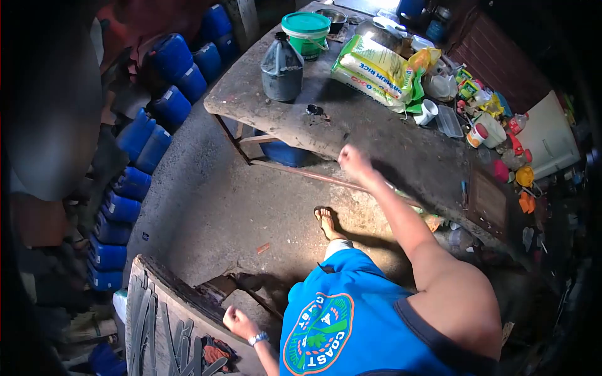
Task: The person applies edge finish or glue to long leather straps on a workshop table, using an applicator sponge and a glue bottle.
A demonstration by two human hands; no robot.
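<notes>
One worktop runs from far left to near right. About a dozen blue jugs line the left floor. One grey can, one green bucket and one rice bag, long axis far-left to near-right, stand on it. Right hand, blurred, at the worktop's near edge; grip cannot be told. Left hand, loosely curled, empty, rests on one wooden panel.

Right hand raised over the near edge of the table, fingers loosely curled, holding nothing visible. Left hand rests closed on the edge of a wooden rack; watch on that wrist. On the table: grey jug, green-lidded bucket, rice bag. Blue canisters line the floor on the left.
</notes>
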